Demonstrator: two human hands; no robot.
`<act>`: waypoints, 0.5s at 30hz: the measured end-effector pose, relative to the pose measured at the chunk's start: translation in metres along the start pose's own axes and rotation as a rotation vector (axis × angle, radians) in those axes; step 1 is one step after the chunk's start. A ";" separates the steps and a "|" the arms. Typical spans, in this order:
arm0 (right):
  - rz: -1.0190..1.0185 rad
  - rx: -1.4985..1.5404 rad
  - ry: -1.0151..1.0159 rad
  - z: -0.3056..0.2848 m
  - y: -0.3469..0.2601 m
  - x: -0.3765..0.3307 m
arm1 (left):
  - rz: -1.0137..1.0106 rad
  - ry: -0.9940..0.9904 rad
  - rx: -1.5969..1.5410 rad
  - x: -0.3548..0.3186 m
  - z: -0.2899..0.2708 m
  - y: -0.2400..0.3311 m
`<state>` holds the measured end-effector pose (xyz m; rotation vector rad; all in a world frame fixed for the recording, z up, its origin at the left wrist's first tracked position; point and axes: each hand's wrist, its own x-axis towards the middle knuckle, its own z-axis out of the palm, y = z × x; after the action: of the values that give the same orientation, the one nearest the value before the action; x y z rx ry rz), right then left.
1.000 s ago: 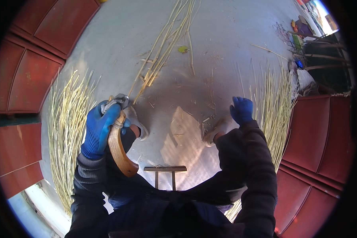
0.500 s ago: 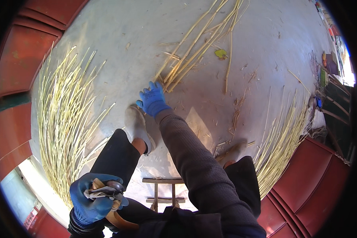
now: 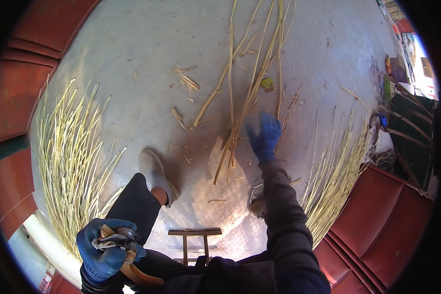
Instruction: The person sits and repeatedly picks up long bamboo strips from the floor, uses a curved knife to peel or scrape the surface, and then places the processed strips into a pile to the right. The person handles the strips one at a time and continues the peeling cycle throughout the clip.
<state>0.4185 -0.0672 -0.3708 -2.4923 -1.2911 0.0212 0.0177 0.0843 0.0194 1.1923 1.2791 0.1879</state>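
Observation:
In a blue glove, my left hand is closed at the lower left around a tool with a curved wooden handle. Grey wrapping and a rounded dark metal piece show at its top; its exact kind cannot be made out. My right hand, also gloved in blue and blurred, hovers over the floor with its thumb apart from the fingers and nothing visible in it. Just left of it lie several long, dry yellow stalks, fanning toward the far edge, their near ends close together.
A large bundle of thin stalks lies on the left, another on the right. Red panels flank both sides. A small wooden stool is between my legs. Husk scraps and a green leaf lie on the floor.
My right hand has moved right, away from the near ends of the stalks. Several stalks now reach closer to me and lie apart from the hand. My left hand keeps its hold.

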 end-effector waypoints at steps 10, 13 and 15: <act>0.683 0.065 -0.309 0.043 0.041 0.063 | -0.024 0.041 0.061 0.023 0.023 0.017; 0.627 0.076 -0.268 0.066 -0.036 0.071 | -0.025 0.022 0.074 0.027 0.026 0.021; 0.653 0.113 -0.278 0.079 -0.082 0.072 | -0.027 0.002 0.096 0.028 0.027 0.022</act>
<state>0.3827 0.0564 -0.4114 -2.7566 -0.4823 0.5903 0.0604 0.0981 0.0136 1.2560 1.3178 0.1093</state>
